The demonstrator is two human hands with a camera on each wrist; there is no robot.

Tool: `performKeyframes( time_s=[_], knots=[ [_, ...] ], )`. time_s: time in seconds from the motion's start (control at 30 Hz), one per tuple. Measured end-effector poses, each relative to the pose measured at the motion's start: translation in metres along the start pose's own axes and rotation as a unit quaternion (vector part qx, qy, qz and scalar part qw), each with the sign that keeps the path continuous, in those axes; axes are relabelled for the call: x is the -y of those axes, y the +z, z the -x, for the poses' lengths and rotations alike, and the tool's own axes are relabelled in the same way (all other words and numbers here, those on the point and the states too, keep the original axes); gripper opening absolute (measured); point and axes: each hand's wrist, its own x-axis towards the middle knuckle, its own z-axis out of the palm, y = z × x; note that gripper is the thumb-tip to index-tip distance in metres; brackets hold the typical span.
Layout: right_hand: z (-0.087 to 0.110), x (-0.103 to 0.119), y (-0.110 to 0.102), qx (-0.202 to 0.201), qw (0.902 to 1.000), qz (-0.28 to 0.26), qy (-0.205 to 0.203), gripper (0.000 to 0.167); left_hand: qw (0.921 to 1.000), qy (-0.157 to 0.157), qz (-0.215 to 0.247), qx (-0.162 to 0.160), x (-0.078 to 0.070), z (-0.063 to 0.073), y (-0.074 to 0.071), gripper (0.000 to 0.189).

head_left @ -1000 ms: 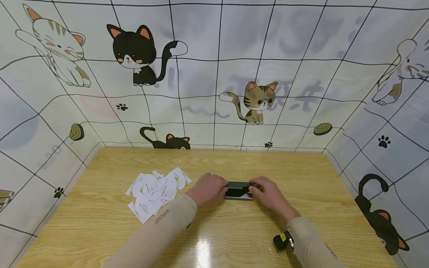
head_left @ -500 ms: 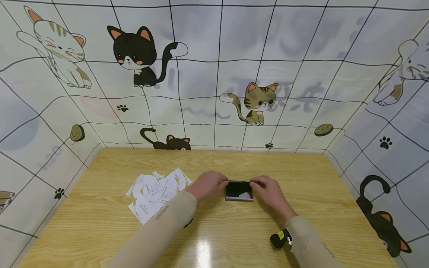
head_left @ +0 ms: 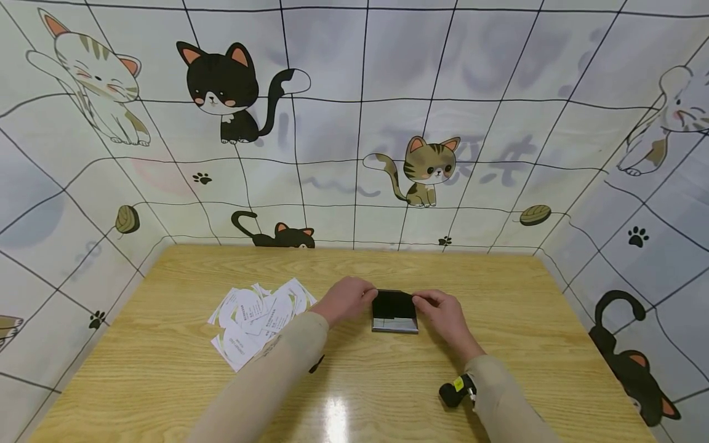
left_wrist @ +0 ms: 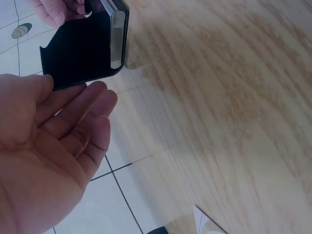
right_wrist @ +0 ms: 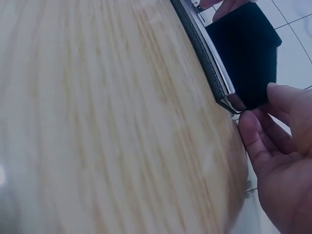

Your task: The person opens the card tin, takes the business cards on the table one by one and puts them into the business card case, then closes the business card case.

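Note:
A black card case (head_left: 394, 325) with a silvery metal frame lies on the table, its black lid (head_left: 394, 304) standing raised at the back. My left hand (head_left: 348, 300) pinches the lid's left edge between thumb and fingers; the left wrist view shows the lid's dark inner face (left_wrist: 78, 51) and the case's rounded end. At the opposite edge, my right hand (head_left: 444, 315) holds the lid, thumb on the inside in the right wrist view, fingertips close to the metal frame (right_wrist: 207, 44). A loose heap of white printed cards (head_left: 257, 317) lies left of my left hand.
The wooden table (head_left: 354, 394) is bordered by a white hanging sheet (head_left: 327, 135) with black grid lines and cartoon cats at the back and sides. A black camera (head_left: 453, 394) sits at my right wrist, over the table.
The lid of the card case has swung up and back, and its dark inside and the metal frame now show more. Both hands stay at its edges; the cards have not moved.

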Motion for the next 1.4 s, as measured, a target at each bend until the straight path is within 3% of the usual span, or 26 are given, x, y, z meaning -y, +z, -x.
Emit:
performKeyframes(
  time_s=[0.63, 0.83, 0.97, 1.07, 1.4],
  knots=[
    [-0.008, -0.001, 0.003, -0.009, 0.9992, -0.036, 0.013, 0.017, 0.9990, -0.021, 0.000, -0.039, 0.000, -0.015, 0.006, 0.045],
    [-0.010, -0.003, 0.005, -0.022, 0.9991, -0.036, 0.009, 0.015, 0.9979, -0.042, 0.023, -0.044, 0.002, -0.016, 0.009, 0.039],
    [-0.010, -0.005, 0.007, -0.019, 0.9987, -0.045, 0.013, 0.015, 0.9959, -0.060, 0.054, -0.041, 0.004, -0.009, 0.007, 0.030],
    [-0.010, -0.006, 0.007, -0.014, 0.9985, -0.052, 0.014, 0.016, 0.9955, -0.058, 0.063, -0.041, 0.005, -0.001, 0.003, 0.036],
    [-0.010, -0.008, 0.006, -0.013, 0.9971, -0.073, 0.016, 0.018, 0.9964, -0.035, 0.032, -0.070, 0.020, 0.038, -0.015, 0.041]
  ],
)
